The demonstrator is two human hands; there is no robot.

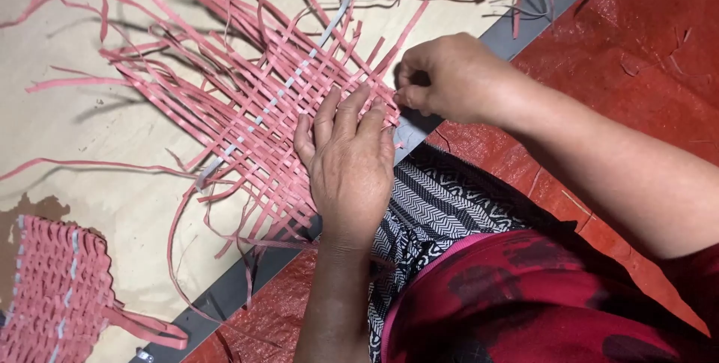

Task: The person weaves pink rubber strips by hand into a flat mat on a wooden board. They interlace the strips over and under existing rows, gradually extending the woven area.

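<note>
Half-woven mat of flat pink strips [277, 101] lies on pale wooden board [112, 183], loose ends fanning outward. Single grey strip [299, 71] runs diagonally through mat.

Left hand [348, 165]: palm down on mat's near edge, fingers spread flat, gripping nothing.

Right hand [449, 78]: at mat's right edge, thumb and forefinger pinched on pink strip end.

Finished pink woven piece [49, 288] well apart from mat, lower left. Red plastic sheet [636, 41] right of mat.
</note>
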